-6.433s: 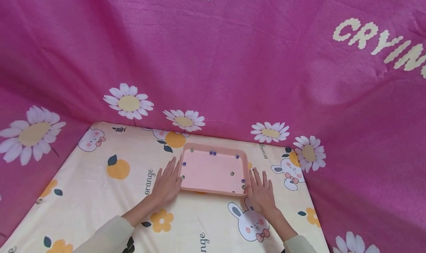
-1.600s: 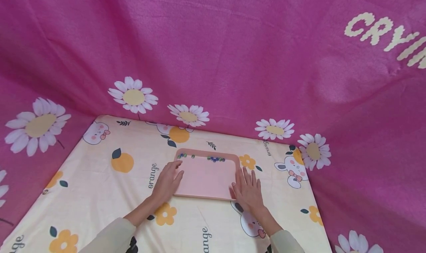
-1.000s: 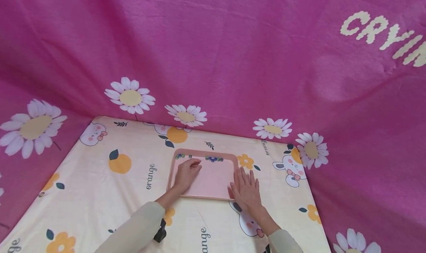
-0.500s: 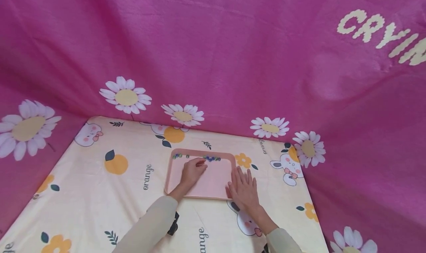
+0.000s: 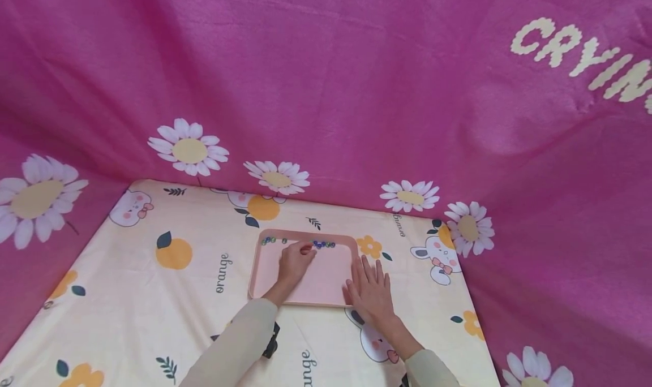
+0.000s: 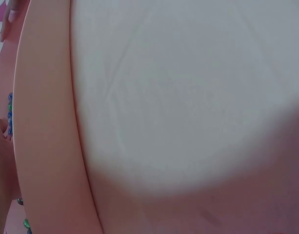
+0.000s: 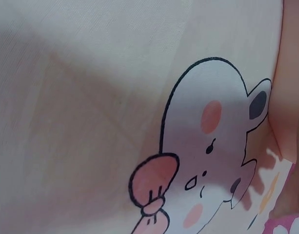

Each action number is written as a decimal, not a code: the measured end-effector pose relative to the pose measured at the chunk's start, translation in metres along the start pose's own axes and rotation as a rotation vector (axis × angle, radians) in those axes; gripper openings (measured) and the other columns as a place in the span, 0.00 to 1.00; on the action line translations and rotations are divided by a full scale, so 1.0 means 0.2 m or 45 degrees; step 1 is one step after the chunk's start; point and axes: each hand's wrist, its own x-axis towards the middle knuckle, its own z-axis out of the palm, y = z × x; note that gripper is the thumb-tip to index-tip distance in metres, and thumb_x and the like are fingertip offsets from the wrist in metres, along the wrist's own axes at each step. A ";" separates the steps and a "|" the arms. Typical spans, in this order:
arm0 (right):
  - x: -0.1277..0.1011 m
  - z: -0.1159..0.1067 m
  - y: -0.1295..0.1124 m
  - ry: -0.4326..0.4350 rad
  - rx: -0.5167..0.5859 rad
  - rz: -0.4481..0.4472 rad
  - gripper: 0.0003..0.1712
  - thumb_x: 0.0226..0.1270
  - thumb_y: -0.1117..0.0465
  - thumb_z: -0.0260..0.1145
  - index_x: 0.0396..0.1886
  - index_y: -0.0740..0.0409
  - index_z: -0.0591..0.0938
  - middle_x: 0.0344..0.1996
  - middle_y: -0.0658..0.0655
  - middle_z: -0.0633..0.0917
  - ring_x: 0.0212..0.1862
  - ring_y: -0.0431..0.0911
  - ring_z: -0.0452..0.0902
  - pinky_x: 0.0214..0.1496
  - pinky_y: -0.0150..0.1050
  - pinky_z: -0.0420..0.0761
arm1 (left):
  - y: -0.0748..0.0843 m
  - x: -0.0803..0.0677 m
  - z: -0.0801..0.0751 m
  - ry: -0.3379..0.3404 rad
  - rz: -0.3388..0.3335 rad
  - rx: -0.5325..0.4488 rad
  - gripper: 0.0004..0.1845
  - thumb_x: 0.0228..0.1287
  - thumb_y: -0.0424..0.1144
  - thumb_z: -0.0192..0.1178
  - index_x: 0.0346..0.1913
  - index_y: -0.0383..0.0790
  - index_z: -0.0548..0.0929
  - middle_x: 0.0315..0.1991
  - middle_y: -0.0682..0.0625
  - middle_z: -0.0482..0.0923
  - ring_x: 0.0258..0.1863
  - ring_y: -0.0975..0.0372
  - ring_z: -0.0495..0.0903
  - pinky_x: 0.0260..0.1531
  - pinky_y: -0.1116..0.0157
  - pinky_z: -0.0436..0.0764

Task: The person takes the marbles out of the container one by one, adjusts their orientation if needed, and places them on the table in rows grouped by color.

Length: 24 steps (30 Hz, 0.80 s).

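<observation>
A shallow pink tray [image 5: 326, 282] holds small glass marbles along its far wall. Several blue and green marbles [image 5: 323, 245] form a cluster right of centre. A few others [image 5: 268, 240] sit in the far left corner, with a single marble [image 5: 284, 241] beside them. My left hand [image 5: 294, 262] reaches over the tray, fingers bent, fingertips right at the cluster's left end. I cannot tell whether a marble is between them. In the left wrist view, marbles [image 6: 10, 107] line up beyond the fingertips. My right hand [image 5: 373, 295] rests at the tray's right side, fingers straight.
The tray stands on a cream cloth [image 5: 204, 313] printed with oranges, flowers and rabbits. A magenta curtain [image 5: 326, 93] with daisies rises behind and at both sides. A black wrist device [image 5: 271, 342] shows by the left sleeve.
Marbles that were scattered earlier are gathered along the far wall. My left hand has left the tray's left side and moved right to the cluster. My right hand stays at the tray's right side.
</observation>
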 end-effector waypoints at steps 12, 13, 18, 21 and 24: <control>-0.01 0.01 0.00 0.051 -0.010 -0.007 0.40 0.75 0.39 0.49 0.80 0.52 0.57 0.78 0.60 0.54 0.77 0.65 0.41 0.72 0.68 0.46 | 0.04 0.01 0.08 0.025 0.040 0.107 0.10 0.61 0.33 0.71 0.45 0.36 0.87 0.38 0.46 0.87 0.39 0.55 0.86 0.43 0.56 0.84; -0.01 0.01 0.00 0.048 -0.011 -0.005 0.40 0.76 0.39 0.48 0.80 0.52 0.57 0.79 0.59 0.54 0.77 0.65 0.41 0.72 0.68 0.46 | 0.04 0.01 0.09 0.024 0.036 0.117 0.10 0.61 0.33 0.71 0.45 0.36 0.88 0.38 0.46 0.87 0.39 0.55 0.85 0.43 0.56 0.84; -0.01 0.01 0.01 0.043 -0.004 0.004 0.41 0.75 0.38 0.48 0.80 0.52 0.56 0.79 0.59 0.54 0.77 0.64 0.40 0.73 0.68 0.45 | 0.05 0.01 0.11 0.036 0.042 0.171 0.10 0.61 0.34 0.71 0.45 0.37 0.88 0.38 0.46 0.87 0.38 0.55 0.84 0.42 0.55 0.84; 0.00 0.01 0.01 0.043 0.008 -0.004 0.41 0.75 0.39 0.48 0.80 0.52 0.57 0.79 0.59 0.54 0.78 0.64 0.40 0.73 0.68 0.45 | 0.05 0.02 0.12 0.053 0.054 0.209 0.09 0.61 0.33 0.71 0.44 0.37 0.88 0.37 0.46 0.86 0.36 0.55 0.84 0.39 0.55 0.84; 0.00 0.01 0.01 0.025 0.006 -0.004 0.40 0.76 0.39 0.48 0.80 0.52 0.56 0.79 0.59 0.54 0.78 0.64 0.39 0.73 0.68 0.45 | 0.06 0.03 0.13 0.060 0.039 0.243 0.09 0.61 0.33 0.70 0.44 0.38 0.88 0.37 0.46 0.87 0.36 0.55 0.84 0.39 0.55 0.84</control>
